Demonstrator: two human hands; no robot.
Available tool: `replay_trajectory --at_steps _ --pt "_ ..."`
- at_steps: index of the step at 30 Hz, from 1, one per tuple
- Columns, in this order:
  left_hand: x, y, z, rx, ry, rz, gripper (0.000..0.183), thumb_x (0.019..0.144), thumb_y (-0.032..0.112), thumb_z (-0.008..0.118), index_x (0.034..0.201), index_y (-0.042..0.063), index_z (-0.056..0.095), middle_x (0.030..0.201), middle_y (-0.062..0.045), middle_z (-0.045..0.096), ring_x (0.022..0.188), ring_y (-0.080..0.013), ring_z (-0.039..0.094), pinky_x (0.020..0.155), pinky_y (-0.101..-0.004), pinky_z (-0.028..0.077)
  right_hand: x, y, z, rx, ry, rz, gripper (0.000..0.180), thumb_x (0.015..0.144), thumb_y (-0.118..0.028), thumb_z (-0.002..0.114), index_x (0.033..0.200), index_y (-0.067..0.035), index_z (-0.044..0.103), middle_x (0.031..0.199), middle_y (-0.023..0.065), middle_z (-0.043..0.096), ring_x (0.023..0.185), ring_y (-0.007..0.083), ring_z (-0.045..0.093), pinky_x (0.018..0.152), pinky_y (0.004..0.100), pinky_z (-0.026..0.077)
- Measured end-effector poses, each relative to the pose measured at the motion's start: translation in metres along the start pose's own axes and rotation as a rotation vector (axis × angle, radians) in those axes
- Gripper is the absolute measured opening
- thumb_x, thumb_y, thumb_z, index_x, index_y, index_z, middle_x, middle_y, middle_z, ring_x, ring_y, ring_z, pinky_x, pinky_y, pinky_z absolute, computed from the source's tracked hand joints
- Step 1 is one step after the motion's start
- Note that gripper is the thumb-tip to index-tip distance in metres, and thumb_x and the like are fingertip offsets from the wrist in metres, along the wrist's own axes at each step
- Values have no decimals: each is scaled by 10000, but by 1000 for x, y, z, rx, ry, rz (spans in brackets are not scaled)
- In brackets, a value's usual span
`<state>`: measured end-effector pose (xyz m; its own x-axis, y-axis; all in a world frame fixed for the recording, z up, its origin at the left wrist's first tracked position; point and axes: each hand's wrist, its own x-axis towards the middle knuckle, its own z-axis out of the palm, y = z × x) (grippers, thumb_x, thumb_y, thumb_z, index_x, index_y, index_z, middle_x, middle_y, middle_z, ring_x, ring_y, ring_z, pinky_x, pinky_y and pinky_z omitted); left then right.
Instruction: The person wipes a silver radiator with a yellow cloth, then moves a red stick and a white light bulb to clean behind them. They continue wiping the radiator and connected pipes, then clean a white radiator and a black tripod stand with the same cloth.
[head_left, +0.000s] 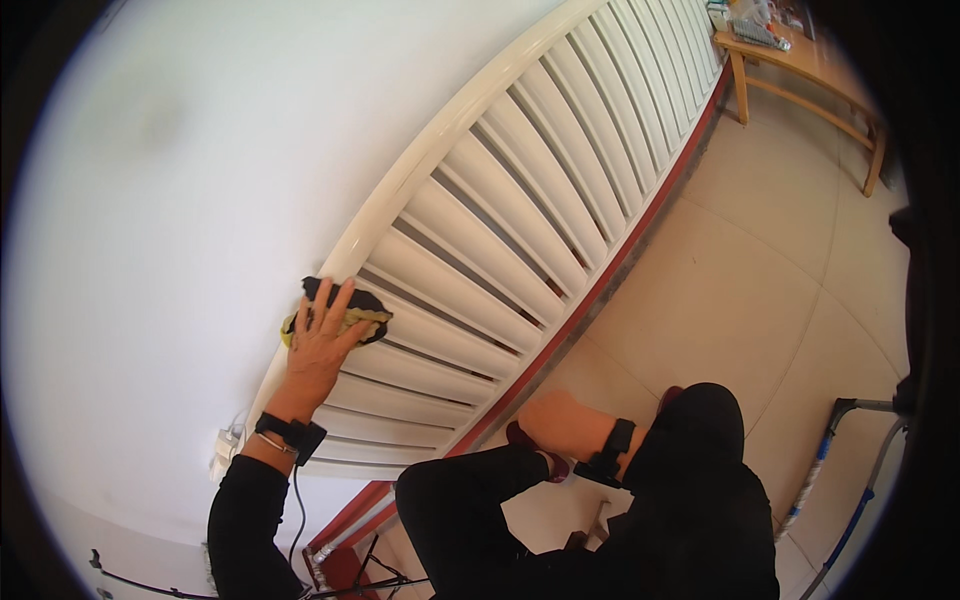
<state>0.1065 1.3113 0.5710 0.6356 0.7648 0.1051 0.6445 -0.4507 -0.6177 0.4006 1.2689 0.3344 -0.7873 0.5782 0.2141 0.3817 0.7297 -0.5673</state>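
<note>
My left hand (321, 352) presses a black and yellow cloth (364, 304) onto the rounded top rail (442, 142) of a long white radiator (469, 274). Its fingers are spread over the bunched fabric. My right hand (551, 420) hangs over the space between my knees, apart from the radiator. It is blurred and its fingers are hidden, so whether it holds something cannot be told. Each wrist wears a black strapped device, and a cable runs down from the left one.
A wooden table (817, 64) with assorted items stands at the far right end. White wall (187, 187) rises behind the radiator. A wall socket with a plug (225, 450) is near my left forearm. Lower right is a metal tube frame (829, 435); lower left, a pipe (352, 525) and thin black stand (375, 577).
</note>
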Motion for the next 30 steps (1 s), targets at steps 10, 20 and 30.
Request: replay_trajectory --at_steps 10,20,30 --pt "152 52 32 -184 80 138 457 846 -10 645 1278 139 650 1596 -119 374 1487 -310 336 1230 -491 243 3 12 10 103 54 -50 123 787 -85 613 709 -12 675 750 185 672 761 372 686 638 452 539" --pt "329 68 25 -261 402 332 265 840 -7 616 1085 85 649 1158 -103 598 1131 -314 565 1013 -472 423 1 36 10 59 27 46 96 735 -148 700 747 -55 686 745 145 676 751 359 695 610 449 533" --pt "386 76 75 31 366 226 617 872 -45 571 1422 234 559 1595 -109 366 1507 -313 273 1243 -507 212 -5 42 -14 99 127 75 80 754 -92 658 770 -18 684 747 163 685 719 338 701 588 431 538"
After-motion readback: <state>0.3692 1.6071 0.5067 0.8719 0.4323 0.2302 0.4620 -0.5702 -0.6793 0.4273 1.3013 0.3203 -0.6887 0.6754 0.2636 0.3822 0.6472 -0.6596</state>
